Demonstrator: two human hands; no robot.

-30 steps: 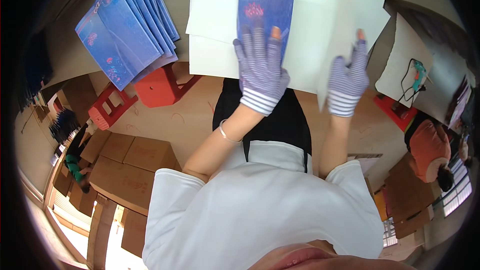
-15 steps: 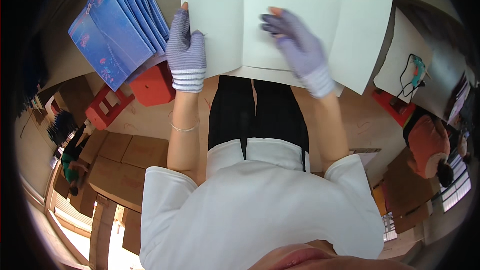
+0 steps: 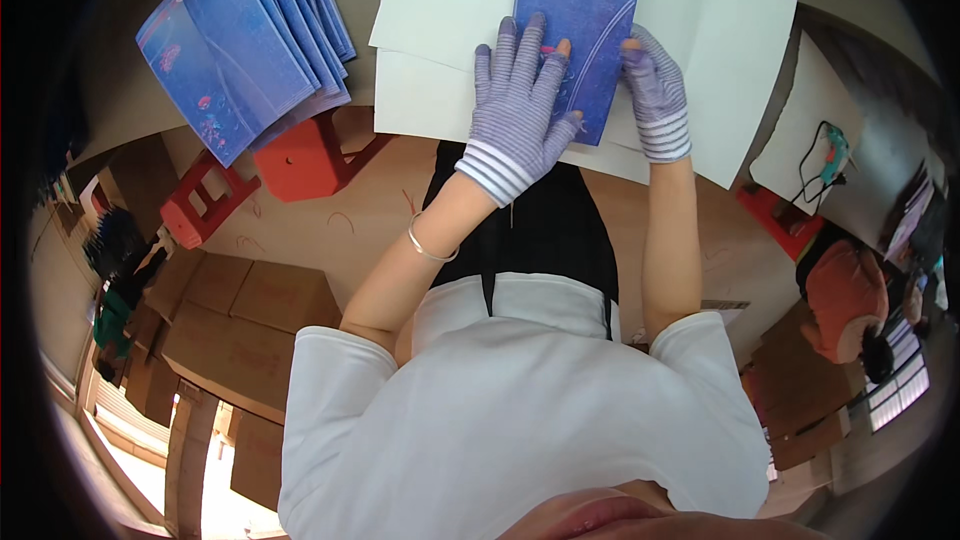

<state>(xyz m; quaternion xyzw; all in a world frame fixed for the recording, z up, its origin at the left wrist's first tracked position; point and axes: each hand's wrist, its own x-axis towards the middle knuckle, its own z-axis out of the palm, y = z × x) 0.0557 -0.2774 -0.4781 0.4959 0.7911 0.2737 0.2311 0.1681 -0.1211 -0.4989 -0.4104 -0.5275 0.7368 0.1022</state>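
Blue card [image 3: 578, 30] lies on white sheets [image 3: 440, 20], under my left hand [image 3: 520, 105], flat, fingers spread, pressing. Right hand [image 3: 655, 90] pinches right edge, thumb on top. I judge card light, thin, stiff-ish, smooth under gloves; best taken by long edges. Top end cut off by frame. Fanned blue stack [image 3: 240, 40] well left of grip.

Single head-worn fisheye view, steeply down, close over table [image 3: 420, 110] and lap.
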